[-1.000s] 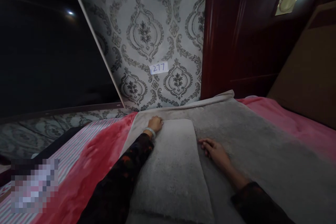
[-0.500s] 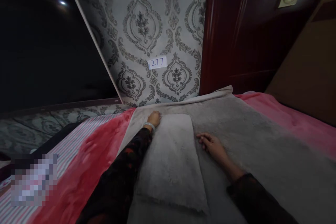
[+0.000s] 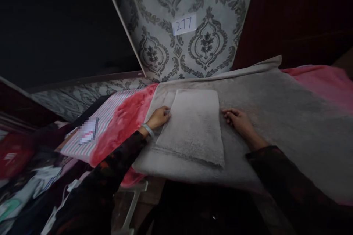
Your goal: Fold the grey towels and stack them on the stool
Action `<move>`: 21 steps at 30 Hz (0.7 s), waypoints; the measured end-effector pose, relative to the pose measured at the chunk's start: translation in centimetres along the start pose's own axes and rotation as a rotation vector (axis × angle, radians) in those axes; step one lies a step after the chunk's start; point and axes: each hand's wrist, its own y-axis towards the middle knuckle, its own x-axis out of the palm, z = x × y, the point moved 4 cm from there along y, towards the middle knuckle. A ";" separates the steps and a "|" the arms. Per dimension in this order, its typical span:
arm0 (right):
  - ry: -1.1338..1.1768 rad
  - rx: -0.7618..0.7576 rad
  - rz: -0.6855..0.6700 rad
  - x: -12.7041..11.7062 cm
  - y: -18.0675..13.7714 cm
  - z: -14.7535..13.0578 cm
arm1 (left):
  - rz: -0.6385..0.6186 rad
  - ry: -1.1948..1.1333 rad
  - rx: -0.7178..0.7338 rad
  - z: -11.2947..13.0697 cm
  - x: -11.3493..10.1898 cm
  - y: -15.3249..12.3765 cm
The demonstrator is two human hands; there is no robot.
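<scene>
A folded grey plush cloth (image 3: 195,128) lies flat on a larger grey blanket (image 3: 292,117). Its far and right edges are fairly straight, and the near edge looks dark and rough. At its left edge is my left hand (image 3: 159,116), with a bracelet on the wrist; thumb and fingers are pinched together on that edge. Just off the right edge, my right hand (image 3: 239,121) rests low over the blanket. Its fingers are curled together and I see nothing in them.
Under the blanket spread red plush (image 3: 124,117) and striped fabric (image 3: 103,117) on the left, and pink plush (image 3: 322,84) on the right. A large dark screen (image 3: 68,25) stands behind at left. Patterned wallpaper carries a paper label (image 3: 184,24). Clothes (image 3: 44,180) are piled lower left.
My left hand has come nearer along the cloth's left edge, from its far corner to about the middle. My right hand stays by the right edge. The view has tilted down.
</scene>
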 end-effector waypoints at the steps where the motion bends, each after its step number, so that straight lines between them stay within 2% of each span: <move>1: -0.005 -0.008 0.000 0.0 -0.1 0.0 | 0.006 0.011 0.001 -0.1 0.0 -1.4; 5: -0.019 -0.046 -0.010 0.0 -0.5 -0.4 | 0.021 0.097 0.027 0.0 0.3 -5.8; 8: -0.021 -0.051 -0.005 0.1 -0.7 -0.7 | 0.028 0.121 0.043 0.2 0.9 -7.7; 13: -0.029 -0.066 0.001 0.3 -0.8 -0.6 | 0.041 0.092 0.020 0.1 1.8 -8.6; 18: -0.110 -0.100 0.021 0.1 -0.3 -0.4 | 0.026 0.155 0.057 0.1 1.3 -8.7; 21: -0.228 -0.180 0.074 0.5 -0.1 -2.1 | 0.151 0.244 0.167 1.5 0.7 -9.4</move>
